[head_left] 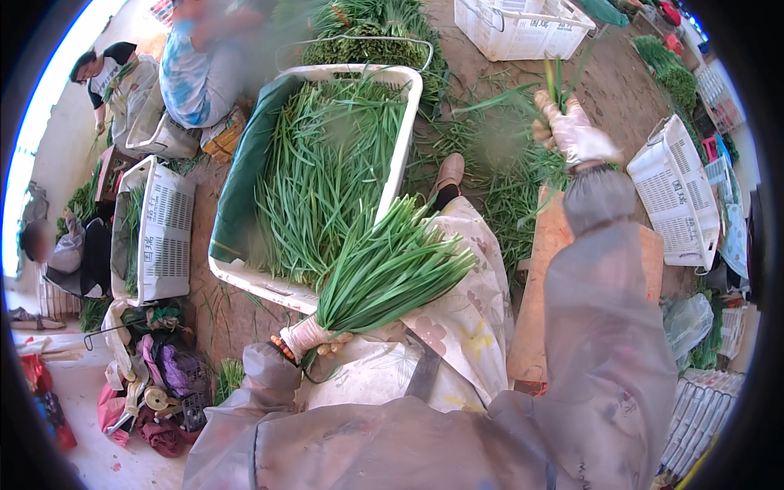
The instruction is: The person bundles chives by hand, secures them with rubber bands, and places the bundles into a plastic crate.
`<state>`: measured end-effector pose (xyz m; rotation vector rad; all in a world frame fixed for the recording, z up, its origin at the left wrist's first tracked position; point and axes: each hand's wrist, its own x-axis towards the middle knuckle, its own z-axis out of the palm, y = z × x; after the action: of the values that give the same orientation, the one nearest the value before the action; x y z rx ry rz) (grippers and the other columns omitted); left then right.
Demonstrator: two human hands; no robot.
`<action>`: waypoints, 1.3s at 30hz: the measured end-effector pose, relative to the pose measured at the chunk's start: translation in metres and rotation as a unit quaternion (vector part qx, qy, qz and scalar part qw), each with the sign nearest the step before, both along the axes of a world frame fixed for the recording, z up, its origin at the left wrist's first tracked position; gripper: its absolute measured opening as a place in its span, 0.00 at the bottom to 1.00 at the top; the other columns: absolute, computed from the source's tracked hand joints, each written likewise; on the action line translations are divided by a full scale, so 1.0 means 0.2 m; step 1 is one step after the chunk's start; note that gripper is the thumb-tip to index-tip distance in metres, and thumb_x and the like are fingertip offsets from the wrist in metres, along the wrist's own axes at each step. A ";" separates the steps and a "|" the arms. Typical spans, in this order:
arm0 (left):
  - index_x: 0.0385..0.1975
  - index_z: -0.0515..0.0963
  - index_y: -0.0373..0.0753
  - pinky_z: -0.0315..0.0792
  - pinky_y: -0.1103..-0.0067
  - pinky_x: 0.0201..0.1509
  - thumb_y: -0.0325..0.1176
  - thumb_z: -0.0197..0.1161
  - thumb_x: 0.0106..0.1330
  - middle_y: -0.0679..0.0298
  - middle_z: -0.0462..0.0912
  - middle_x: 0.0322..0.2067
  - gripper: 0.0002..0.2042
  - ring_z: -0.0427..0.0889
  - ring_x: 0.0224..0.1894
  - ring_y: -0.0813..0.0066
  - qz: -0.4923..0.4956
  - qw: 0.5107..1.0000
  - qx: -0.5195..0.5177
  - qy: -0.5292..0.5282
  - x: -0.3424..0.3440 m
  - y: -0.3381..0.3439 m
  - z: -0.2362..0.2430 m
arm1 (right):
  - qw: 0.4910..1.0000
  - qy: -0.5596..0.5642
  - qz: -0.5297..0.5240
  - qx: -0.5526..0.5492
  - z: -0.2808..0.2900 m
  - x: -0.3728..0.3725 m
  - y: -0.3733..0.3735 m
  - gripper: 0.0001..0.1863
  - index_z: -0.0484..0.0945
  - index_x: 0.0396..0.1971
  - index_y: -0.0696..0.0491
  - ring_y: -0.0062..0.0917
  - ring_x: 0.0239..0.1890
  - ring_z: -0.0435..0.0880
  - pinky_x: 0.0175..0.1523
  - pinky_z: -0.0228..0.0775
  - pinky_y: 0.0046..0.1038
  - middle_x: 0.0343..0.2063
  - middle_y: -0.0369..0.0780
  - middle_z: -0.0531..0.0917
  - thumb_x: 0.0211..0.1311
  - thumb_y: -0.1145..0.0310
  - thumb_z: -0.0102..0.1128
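Observation:
My left hand (309,336), gloved and with a beaded bracelet at the wrist, is closed round a thick bunch of garlic chives (392,273). The bunch fans out over my lap and the near edge of a white crate (415,98). That crate has a green liner (237,200) and is full of loose long green leaves (335,163). Out at the upper right, my gloved right hand (576,135) is closed on a few chive stalks (555,84) that stick up from the fingers. It is held above cut greens (514,175) scattered on the ground.
A wooden board (535,278) lies beneath my right forearm. White crates stand at the right (676,192), top (523,33) and left (167,237). Stacked chives (367,49) lie beyond the big crate. Several people sit or bend at the left. A cloth pile (167,384) is at lower left.

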<state>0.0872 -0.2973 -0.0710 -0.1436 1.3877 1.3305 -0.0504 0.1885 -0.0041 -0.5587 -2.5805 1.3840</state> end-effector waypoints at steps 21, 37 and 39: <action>0.23 0.73 0.42 0.56 0.91 0.11 0.41 0.63 0.51 0.73 0.70 0.15 0.10 0.65 0.13 0.88 -0.007 0.994 -0.027 0.106 0.04 0.02 0.04 | 0.915 0.000 0.243 -0.322 -0.47 0.35 -0.56 0.12 0.66 0.39 0.58 0.16 0.14 0.70 0.16 0.64 0.18 0.17 0.32 0.71 0.52 0.78 0.46; 0.27 0.73 0.42 0.62 0.83 0.13 0.37 0.57 0.56 0.70 0.71 0.13 0.06 0.67 0.10 0.81 -0.154 0.905 -0.075 0.390 0.00 -0.10 -0.08 | 0.664 -0.199 0.025 -0.721 -0.39 0.22 -0.73 0.07 0.71 0.26 0.54 0.10 0.05 0.51 0.09 0.41 0.14 0.08 0.25 0.59 0.56 0.66 0.49; 0.29 0.73 0.42 0.65 0.81 0.14 0.37 0.57 0.55 0.69 0.72 0.13 0.07 0.70 0.12 0.79 -0.157 0.910 -0.089 0.372 0.00 -0.09 -0.05 | 0.706 -0.060 0.070 -0.702 -0.31 0.21 -0.58 0.04 0.68 0.25 0.55 0.09 0.07 0.52 0.09 0.45 0.12 0.10 0.26 0.59 0.52 0.74 0.43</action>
<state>0.0867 -0.3150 -0.0819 0.5042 2.0671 1.0124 -0.0076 0.0717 -0.0657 -0.5437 -1.0589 3.2493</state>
